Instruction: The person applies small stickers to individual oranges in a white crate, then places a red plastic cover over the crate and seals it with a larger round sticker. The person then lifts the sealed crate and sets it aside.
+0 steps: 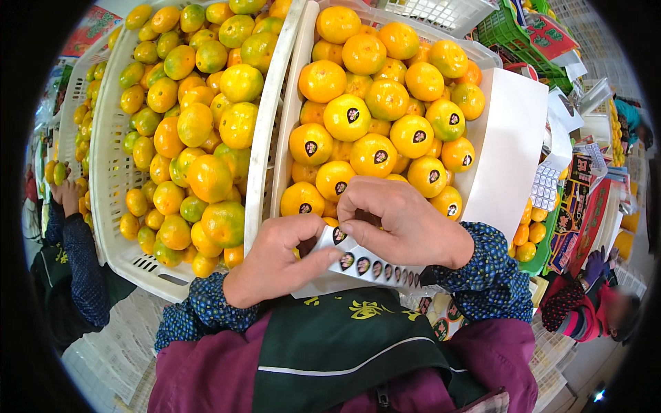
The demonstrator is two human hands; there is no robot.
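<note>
My left hand [279, 260] grips a folded white strip of stickers [377, 270] between thumb and fingers. A row of dark teardrop-shaped stickers runs along it. Over the strip's upper end, my right hand [406, 224] is closed in a pinch beside one sticker; whatever its fingertips hold is hidden. Just beyond both hands lies a tray [292, 76] heaped with orange-yellow mandarins. Several in its nearer part carry the same dark sticker, such as one mandarin [333, 125]. Mandarins at the far end [337, 25] show none.
Left of the tray stands a white plastic crate [103, 165] full of green-orange mandarins. A white box side [513, 138] borders the tray's right. A co-worker's hand [67, 196] holds fruit at far left. Another person [585, 303] is at right, near a green crate [544, 251].
</note>
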